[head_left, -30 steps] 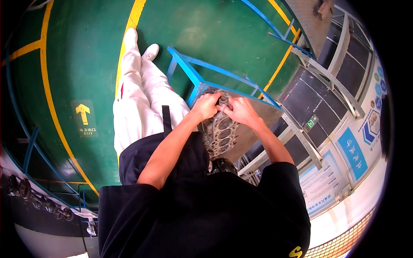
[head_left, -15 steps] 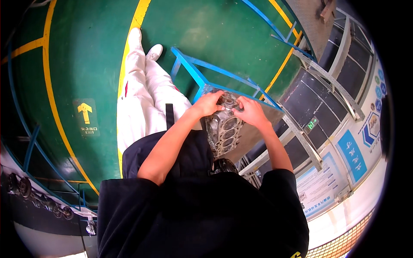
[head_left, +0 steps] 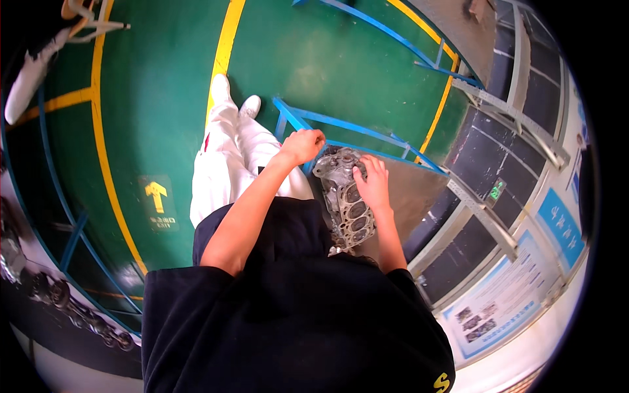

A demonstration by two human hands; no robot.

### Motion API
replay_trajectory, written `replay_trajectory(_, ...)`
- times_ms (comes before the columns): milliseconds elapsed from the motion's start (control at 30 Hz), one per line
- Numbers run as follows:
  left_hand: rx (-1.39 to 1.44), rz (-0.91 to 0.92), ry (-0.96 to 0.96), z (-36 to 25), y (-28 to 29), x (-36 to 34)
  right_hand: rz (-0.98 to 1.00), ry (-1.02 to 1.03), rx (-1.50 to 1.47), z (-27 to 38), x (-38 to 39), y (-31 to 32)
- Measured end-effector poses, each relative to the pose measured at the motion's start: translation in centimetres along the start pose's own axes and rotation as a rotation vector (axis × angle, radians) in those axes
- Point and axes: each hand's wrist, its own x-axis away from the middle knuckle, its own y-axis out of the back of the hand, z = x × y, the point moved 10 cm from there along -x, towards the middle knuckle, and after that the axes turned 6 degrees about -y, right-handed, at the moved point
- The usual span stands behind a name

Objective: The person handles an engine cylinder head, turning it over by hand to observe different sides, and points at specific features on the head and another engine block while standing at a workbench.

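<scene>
A metal engine block (head_left: 344, 203) with a row of large round openings lies on a metal-topped stand (head_left: 403, 196) with blue legs. My left hand (head_left: 304, 145) is raised just beyond the block's upper left end, over the stand's blue corner, with its fingers curled; whatever it may hold is hidden. My right hand (head_left: 372, 183) rests at the upper right side of the block, fingers apart and slightly bent near the fitting (head_left: 347, 159) on top, holding nothing visible.
Another person's white-shoed foot (head_left: 29, 85) shows at upper left beside a chair frame (head_left: 101, 27). Blue frames (head_left: 386, 33) stand beyond the stand and along the left. Dark metal parts (head_left: 78, 308) line the lower left. Grey beams (head_left: 498, 111) and wall boards (head_left: 498, 295) are at right.
My left hand has moved off the top fitting, up and leftward. My right hand's fingers have loosened and spread. Another person's leg has come into view at upper left.
</scene>
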Motion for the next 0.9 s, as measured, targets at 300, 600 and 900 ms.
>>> replay_trajectory(300, -0.286, 0.234, -0.445, -10.2, -6.2, 0.4, -0.466, -0.301, -0.261, -8.1, 8.9, 0.4)
replay_trajectory(600, -0.749, 0.576, -0.618, -12.9, -9.0, -1.2, -0.679, -0.902, -0.379, -11.2, 23.4, -7.8)
replay_trajectory(900, -1.313, 0.759, -0.886, -14.9, -13.6, 0.6, -0.660, -1.384, -0.599, -4.7, 25.5, -13.7)
